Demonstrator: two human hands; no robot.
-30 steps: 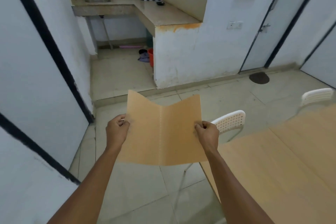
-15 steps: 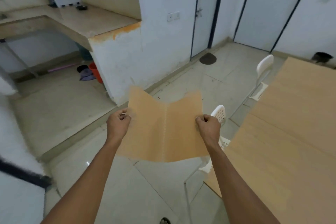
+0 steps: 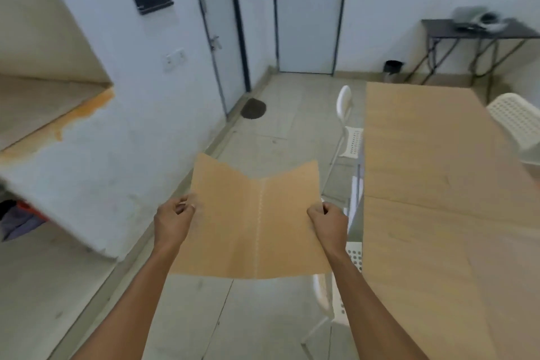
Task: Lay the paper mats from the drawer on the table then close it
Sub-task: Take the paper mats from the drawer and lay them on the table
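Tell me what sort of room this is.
Probably a plain break or dining room: a long wooden table with white chairs alongside, a counter at left, and closed doors on a tiled floor.

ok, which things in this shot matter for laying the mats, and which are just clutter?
Job:
tan creased paper mat
left hand
right hand
long light wooden table

Clutter:
white perforated plastic chairs
small black side table
dark round floor mat
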